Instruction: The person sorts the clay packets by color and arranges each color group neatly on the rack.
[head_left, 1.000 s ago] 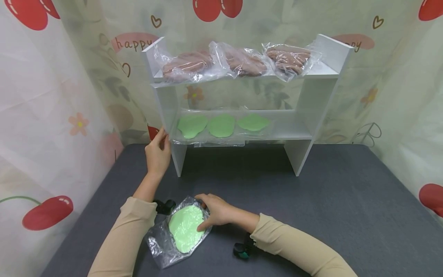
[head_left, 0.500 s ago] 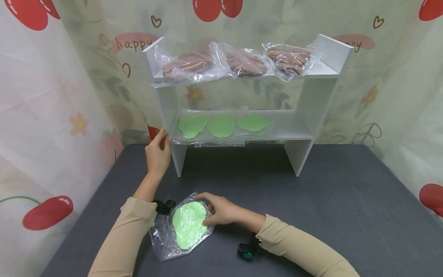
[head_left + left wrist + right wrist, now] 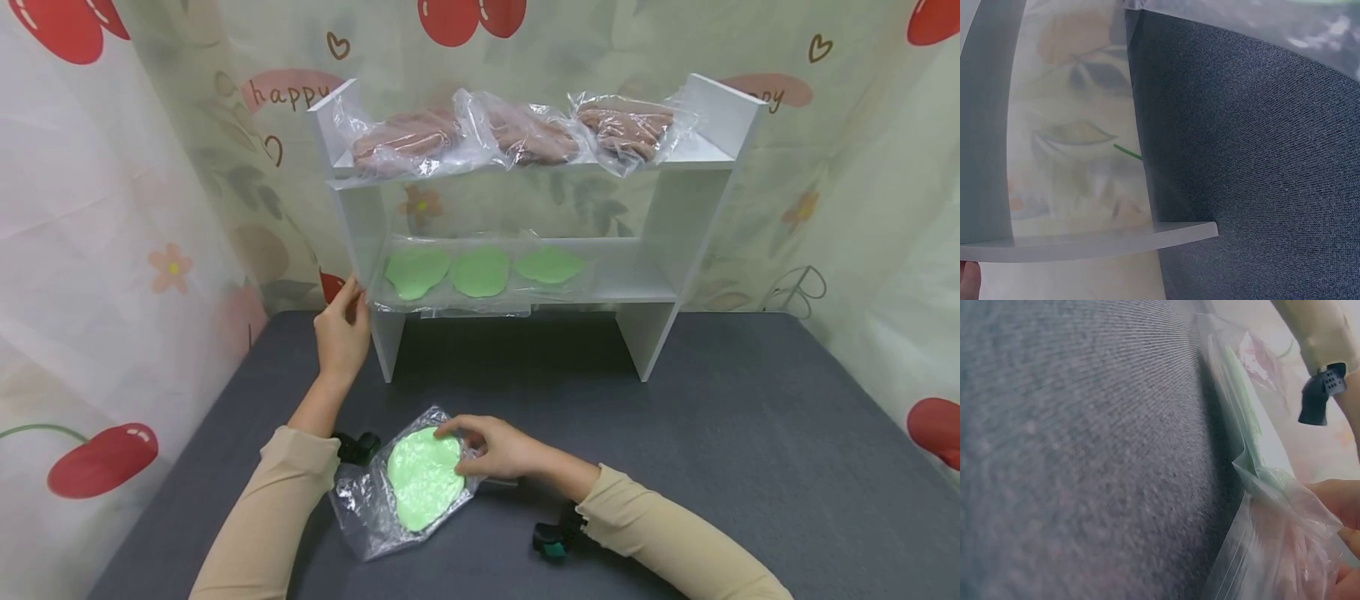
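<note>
My right hand (image 3: 498, 447) pinches the edge of a clear plastic bag (image 3: 371, 508) with a flat, wavy-edged light-green piece (image 3: 425, 479) inside, low over the dark tabletop. In the right wrist view the bag (image 3: 1254, 437) is seen edge-on, close over the dark cloth, its crinkled film between the fingers. My left hand (image 3: 342, 337) grips the left side panel of a white two-tier shelf (image 3: 630, 271). Only a fingertip (image 3: 969, 280) shows at the panel's edge (image 3: 1094, 245) in the left wrist view.
On the shelf's lower tier lie several similar green pieces (image 3: 480, 272) in clear film, toward the left. Three bags of brown, sausage-like items (image 3: 626, 125) fill much of the upper tier. Printed curtains (image 3: 135, 208) surround the dark table (image 3: 750, 433).
My right hand has drawn the bag with the green piece a little to the right and away from me. The left hand stays at the shelf's panel.
</note>
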`<state>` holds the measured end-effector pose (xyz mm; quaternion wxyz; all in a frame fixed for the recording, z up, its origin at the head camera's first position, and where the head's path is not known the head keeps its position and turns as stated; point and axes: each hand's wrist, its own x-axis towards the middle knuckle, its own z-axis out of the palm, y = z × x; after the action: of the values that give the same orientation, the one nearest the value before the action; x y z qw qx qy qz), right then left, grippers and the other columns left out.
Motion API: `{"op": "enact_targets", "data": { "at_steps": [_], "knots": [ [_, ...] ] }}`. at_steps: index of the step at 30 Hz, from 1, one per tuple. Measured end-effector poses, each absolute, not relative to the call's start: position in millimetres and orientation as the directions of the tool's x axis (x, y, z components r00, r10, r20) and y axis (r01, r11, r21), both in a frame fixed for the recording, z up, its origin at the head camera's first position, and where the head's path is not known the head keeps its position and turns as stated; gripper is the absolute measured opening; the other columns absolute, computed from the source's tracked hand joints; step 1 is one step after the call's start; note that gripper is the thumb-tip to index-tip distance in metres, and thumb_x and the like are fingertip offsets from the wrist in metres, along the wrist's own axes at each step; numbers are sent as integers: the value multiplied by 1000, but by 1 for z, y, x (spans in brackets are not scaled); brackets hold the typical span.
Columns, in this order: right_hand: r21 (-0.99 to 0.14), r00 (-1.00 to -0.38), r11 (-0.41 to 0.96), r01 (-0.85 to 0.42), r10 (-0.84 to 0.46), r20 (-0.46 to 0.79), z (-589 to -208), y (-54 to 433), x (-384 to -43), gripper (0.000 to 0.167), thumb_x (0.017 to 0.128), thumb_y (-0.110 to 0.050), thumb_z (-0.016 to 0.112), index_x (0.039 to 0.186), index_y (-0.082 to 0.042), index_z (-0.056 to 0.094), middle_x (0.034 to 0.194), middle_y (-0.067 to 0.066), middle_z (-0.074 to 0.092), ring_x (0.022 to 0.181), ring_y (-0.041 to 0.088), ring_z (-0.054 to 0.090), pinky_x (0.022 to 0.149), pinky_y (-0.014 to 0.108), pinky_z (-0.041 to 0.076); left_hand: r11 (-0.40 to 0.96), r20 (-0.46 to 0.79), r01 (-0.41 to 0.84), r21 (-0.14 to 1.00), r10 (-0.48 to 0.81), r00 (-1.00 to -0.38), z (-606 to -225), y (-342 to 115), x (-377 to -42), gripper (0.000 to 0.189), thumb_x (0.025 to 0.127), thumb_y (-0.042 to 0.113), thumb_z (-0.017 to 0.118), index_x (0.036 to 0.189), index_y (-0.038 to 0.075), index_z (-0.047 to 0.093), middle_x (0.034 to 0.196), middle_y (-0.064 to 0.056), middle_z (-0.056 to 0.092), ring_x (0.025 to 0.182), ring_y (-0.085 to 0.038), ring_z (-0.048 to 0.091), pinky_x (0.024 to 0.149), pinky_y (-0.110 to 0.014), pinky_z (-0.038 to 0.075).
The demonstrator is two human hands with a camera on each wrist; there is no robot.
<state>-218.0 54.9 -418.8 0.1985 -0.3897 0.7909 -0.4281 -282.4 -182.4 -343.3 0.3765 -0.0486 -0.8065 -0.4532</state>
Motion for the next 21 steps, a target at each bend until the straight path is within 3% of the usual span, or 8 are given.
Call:
{"op": "enact_targets", "data": {
  "at_steps": [7,12,15,18,21],
  "knots": [
    [-824,-624,342,-451,-781,18,-411,66,-215,41,86,-10,66,126,-11,58,124,9,59,85,5,52,62,17,46,581,649,420,697,-263,-714,-343,-182,-282,38,93,6,55,131,5,55,113,-22,65,99,-33,67,79,-47,54],
    [-833,-630,348,-429,-777,0,-408,76,-215,40,87,-13,65,126,-13,58,131,8,57,110,21,56,72,18,50,582,648,418,698,-264,-715,-343,-182,-283,38,93,6,55,131,6,55,113,-22,66,98,-34,67,79,-47,54],
    [-843,-632,347,-412,-775,-11,-405,83,-214,40,87,-13,65,127,-14,58,132,7,57,115,23,55,68,18,50,580,645,417,700,-263,-717,-343,-182,-283,38,93,6,54,131,6,55,113,-22,65,98,-33,67,79,-47,54],
    [-848,-634,344,-404,-773,-11,-402,89,-214,40,87,-14,66,126,-14,58,131,7,58,102,14,59,57,18,45,578,644,417,701,-263,-718,-343,-182,-283,38,93,6,54,131,6,55,114,-22,65,99,-33,66,80,-47,54],
    [-857,-630,326,-400,-776,-1,-397,95,-213,40,87,-13,65,126,-11,58,130,10,57,75,6,55,50,18,39,576,643,417,703,-264,-719,-343,-182,-282,38,93,6,54,131,5,55,115,-22,65,100,-32,66,80,-47,54]
  ]
}}
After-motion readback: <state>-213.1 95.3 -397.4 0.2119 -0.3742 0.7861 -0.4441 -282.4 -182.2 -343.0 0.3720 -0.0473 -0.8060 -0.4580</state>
